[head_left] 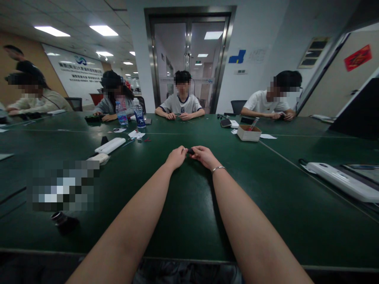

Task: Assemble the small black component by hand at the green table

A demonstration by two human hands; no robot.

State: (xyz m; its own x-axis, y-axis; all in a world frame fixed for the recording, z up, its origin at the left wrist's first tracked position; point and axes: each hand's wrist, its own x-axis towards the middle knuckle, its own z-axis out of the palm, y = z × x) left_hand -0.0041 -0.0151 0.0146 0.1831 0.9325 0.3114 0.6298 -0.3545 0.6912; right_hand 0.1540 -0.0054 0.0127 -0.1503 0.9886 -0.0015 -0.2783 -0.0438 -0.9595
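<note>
Two grips, left hand (177,157) and right hand (205,156), clamp one small black object (191,151).

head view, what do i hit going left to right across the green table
black round thing → white case → left water bottle → right water bottle → left hand → small black piece → right hand → cardboard box → long white device

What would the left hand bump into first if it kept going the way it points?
Probably the small black thing that the left hand pinches together with the right hand, which lies straight beyond it.
</note>
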